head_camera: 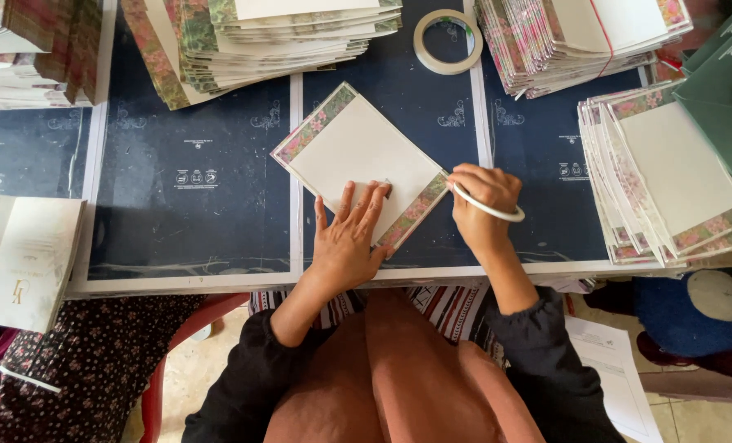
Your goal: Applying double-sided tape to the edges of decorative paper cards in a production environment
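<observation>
On the dark tabletop [185, 213] the left hand [349, 238] lay spread flat, pinning a light, stiff-looking floral-bordered card [358, 152], best held by its edges, while the right hand [482, 201] pinched a thin tape roll [490, 207] at the card's right corner.

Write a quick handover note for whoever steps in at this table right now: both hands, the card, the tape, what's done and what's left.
Left hand: flat, fingers spread, pressing down the cream card with floral side bands on the dark blue table cover.
Right hand: closed around a thin white tape ring, at the card's lower right floral edge.
A second, wider tape roll lies at the table's far side.
Stacks of similar floral cards sit at right and along the far edge.
Done: card laid out and held.
Left: whether tape is on that edge cannot be told.
</observation>
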